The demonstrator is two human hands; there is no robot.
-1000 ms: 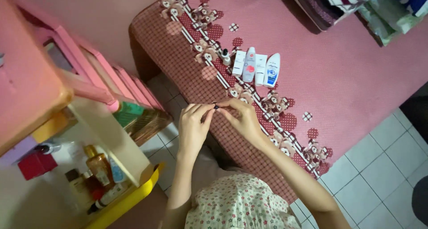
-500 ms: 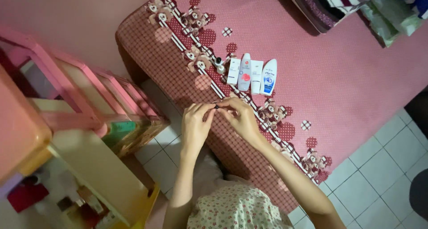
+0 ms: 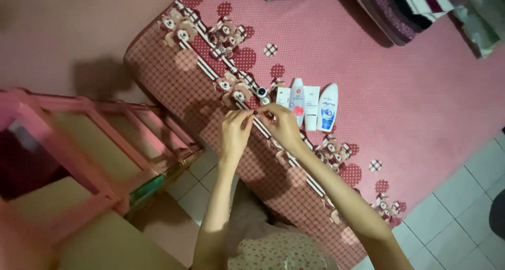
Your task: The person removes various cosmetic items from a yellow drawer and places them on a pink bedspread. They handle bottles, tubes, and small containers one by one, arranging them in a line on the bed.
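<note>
A small dark item, too tiny to identify, sits pinched between the fingertips of both hands, held just above the near edge of the bed. The left hand has its grip narrow, thumb and forefinger closed on one end of the item. The right hand meets it from the other side, its grip just as tight on the same piece. It may be a little cap or lid, though the view is too poor to be sure.

Just beyond the hands, lying on the pink bedsheet, is a row of toiletries: a small round jar, a white box, a white tube, a flat white tube and a white bottle with blue on it, side by side and nearly touching. A pink wooden shelf stands to the left, over a white tiled floor.
</note>
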